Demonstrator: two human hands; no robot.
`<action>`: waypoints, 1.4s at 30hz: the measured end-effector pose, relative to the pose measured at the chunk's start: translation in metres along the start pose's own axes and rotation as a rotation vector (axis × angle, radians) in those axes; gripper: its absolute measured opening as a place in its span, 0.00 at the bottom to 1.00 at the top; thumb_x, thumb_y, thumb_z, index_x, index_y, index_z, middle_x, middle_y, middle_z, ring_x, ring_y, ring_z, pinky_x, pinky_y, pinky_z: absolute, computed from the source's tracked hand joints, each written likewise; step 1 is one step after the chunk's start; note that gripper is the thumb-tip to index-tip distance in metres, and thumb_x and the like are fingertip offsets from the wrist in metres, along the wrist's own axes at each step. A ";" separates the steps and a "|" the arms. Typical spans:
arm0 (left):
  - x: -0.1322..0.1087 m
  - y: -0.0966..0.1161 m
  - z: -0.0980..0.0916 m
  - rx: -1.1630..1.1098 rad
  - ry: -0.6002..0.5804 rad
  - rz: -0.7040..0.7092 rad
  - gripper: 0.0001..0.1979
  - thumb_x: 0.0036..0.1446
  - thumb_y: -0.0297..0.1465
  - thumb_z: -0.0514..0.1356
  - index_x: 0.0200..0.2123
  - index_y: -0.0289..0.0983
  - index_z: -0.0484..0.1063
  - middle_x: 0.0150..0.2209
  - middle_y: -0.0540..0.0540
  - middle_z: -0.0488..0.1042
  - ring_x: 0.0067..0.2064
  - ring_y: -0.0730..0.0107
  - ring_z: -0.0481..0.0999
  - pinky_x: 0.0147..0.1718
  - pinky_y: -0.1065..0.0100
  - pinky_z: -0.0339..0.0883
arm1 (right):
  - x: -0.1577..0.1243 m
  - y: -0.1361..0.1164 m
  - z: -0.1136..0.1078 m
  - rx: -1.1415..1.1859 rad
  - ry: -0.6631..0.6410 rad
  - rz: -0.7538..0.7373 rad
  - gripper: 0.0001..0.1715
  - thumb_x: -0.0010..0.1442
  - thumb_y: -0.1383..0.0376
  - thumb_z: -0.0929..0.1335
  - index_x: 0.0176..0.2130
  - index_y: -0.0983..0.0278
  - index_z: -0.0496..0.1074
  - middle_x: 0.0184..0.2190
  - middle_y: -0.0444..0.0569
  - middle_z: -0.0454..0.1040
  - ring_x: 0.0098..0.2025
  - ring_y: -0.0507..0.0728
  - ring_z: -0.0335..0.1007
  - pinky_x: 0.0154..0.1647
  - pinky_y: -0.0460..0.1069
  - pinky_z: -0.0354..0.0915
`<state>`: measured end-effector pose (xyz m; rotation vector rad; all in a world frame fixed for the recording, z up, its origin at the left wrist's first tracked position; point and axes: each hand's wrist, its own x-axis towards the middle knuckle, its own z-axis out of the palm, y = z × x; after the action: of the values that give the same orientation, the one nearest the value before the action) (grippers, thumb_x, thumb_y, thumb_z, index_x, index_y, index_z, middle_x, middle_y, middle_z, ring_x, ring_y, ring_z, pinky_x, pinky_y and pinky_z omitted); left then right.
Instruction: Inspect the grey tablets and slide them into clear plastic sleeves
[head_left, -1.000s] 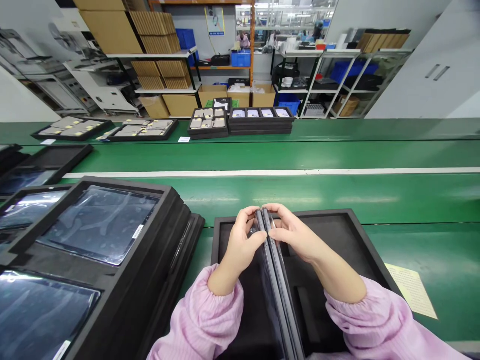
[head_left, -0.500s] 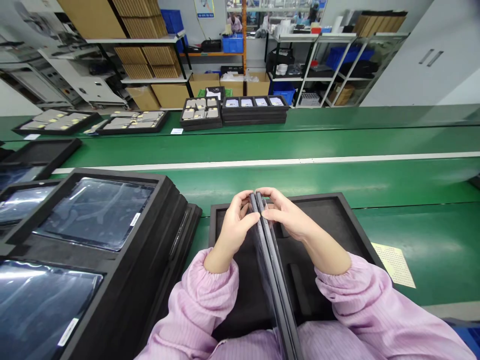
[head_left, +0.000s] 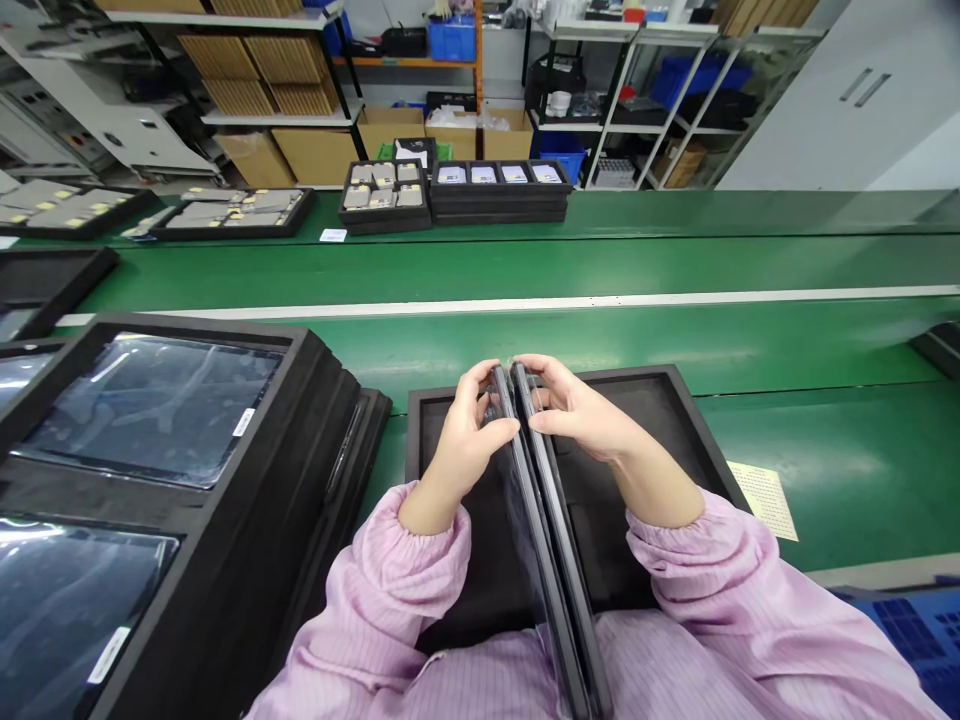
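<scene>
left panel (head_left: 538, 530) grasped by the left hand (head_left: 461, 440), right panel (head_left: 558, 530) by the right hand (head_left: 585, 408), both held on edge above a black tray (head_left: 637, 415), tops parted wider than before, stacked trays (head_left: 262, 500) set at left, yellow sheet (head_left: 763, 498) laid on green surface (head_left: 847, 440)

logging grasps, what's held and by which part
The left grip holds the left slim panel, the right grip the right slim panel, each near its far end.
</scene>
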<state>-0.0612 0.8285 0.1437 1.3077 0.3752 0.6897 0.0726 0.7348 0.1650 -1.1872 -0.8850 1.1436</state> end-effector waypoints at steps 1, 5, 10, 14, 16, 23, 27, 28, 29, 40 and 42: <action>0.000 -0.001 0.002 0.010 0.011 0.002 0.31 0.42 0.29 0.63 0.52 0.37 0.62 0.54 0.40 0.66 0.58 0.55 0.64 0.57 0.57 0.58 | 0.000 0.000 0.001 -0.002 0.018 -0.001 0.35 0.43 0.67 0.72 0.51 0.59 0.61 0.50 0.49 0.63 0.40 0.55 0.67 0.38 0.50 0.68; -0.006 -0.008 0.010 0.095 0.066 0.029 0.32 0.47 0.32 0.60 0.57 0.36 0.58 0.61 0.37 0.59 0.63 0.53 0.58 0.60 0.55 0.54 | -0.006 0.002 0.007 -0.036 0.085 -0.019 0.37 0.45 0.65 0.71 0.54 0.60 0.60 0.50 0.49 0.65 0.40 0.56 0.67 0.40 0.51 0.67; -0.033 -0.019 0.024 0.268 0.162 0.070 0.31 0.56 0.37 0.56 0.63 0.39 0.54 0.69 0.41 0.44 0.69 0.56 0.41 0.65 0.54 0.41 | -0.037 0.010 0.022 -0.229 0.222 -0.070 0.40 0.51 0.64 0.67 0.61 0.60 0.55 0.51 0.52 0.66 0.45 0.58 0.66 0.48 0.55 0.66; -0.060 -0.028 0.033 0.313 0.122 0.139 0.29 0.62 0.41 0.50 0.65 0.41 0.51 0.69 0.44 0.43 0.69 0.60 0.40 0.66 0.58 0.38 | -0.070 0.027 0.037 -0.220 0.265 -0.220 0.31 0.58 0.62 0.65 0.60 0.57 0.58 0.60 0.50 0.61 0.62 0.60 0.54 0.60 0.56 0.59; -0.070 -0.035 0.036 0.360 0.123 0.217 0.30 0.63 0.44 0.47 0.65 0.40 0.51 0.69 0.42 0.45 0.69 0.60 0.42 0.66 0.58 0.38 | -0.080 0.037 0.043 -0.156 0.266 -0.258 0.28 0.61 0.59 0.65 0.60 0.57 0.59 0.61 0.49 0.61 0.66 0.59 0.48 0.63 0.57 0.56; -0.089 -0.058 0.038 0.475 0.081 0.431 0.29 0.65 0.45 0.41 0.66 0.40 0.48 0.68 0.39 0.48 0.68 0.58 0.47 0.65 0.54 0.42 | -0.083 0.053 0.050 0.058 0.389 -0.282 0.31 0.57 0.47 0.68 0.56 0.57 0.62 0.62 0.51 0.60 0.65 0.59 0.53 0.67 0.58 0.50; -0.090 -0.058 0.037 0.452 0.096 0.467 0.28 0.66 0.42 0.41 0.66 0.41 0.48 0.68 0.39 0.49 0.68 0.61 0.46 0.65 0.55 0.42 | -0.082 0.049 0.050 0.160 0.339 -0.253 0.33 0.54 0.50 0.71 0.55 0.57 0.62 0.62 0.52 0.60 0.65 0.59 0.53 0.66 0.57 0.51; -0.089 -0.057 0.037 0.448 0.098 0.470 0.27 0.66 0.41 0.41 0.66 0.41 0.48 0.68 0.39 0.49 0.68 0.61 0.46 0.65 0.55 0.42 | -0.082 0.047 0.049 0.196 0.328 -0.240 0.34 0.53 0.51 0.71 0.55 0.57 0.61 0.62 0.52 0.60 0.65 0.59 0.53 0.66 0.57 0.51; -0.089 -0.057 0.036 0.449 0.100 0.469 0.27 0.66 0.41 0.42 0.66 0.42 0.49 0.68 0.39 0.48 0.68 0.61 0.46 0.65 0.55 0.42 | -0.082 0.046 0.048 0.232 0.322 -0.227 0.34 0.52 0.53 0.72 0.54 0.57 0.61 0.62 0.52 0.60 0.65 0.59 0.53 0.66 0.57 0.51; -0.080 -0.063 0.047 0.469 0.057 0.410 0.31 0.64 0.47 0.44 0.66 0.41 0.51 0.68 0.39 0.48 0.68 0.56 0.45 0.65 0.52 0.41 | -0.084 0.039 0.036 0.358 0.379 -0.167 0.31 0.45 0.54 0.75 0.47 0.57 0.67 0.51 0.50 0.72 0.59 0.62 0.62 0.62 0.58 0.58; -0.080 -0.063 0.048 0.480 0.042 0.413 0.30 0.64 0.46 0.44 0.66 0.41 0.50 0.68 0.39 0.47 0.69 0.55 0.45 0.65 0.52 0.41 | -0.084 0.042 0.033 0.361 0.381 -0.160 0.31 0.45 0.54 0.75 0.48 0.57 0.67 0.52 0.50 0.72 0.58 0.62 0.63 0.61 0.58 0.58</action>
<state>-0.0756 0.7340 0.0842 1.8575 0.3161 1.0140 0.0143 0.6605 0.1345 -0.9717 -0.4496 0.8629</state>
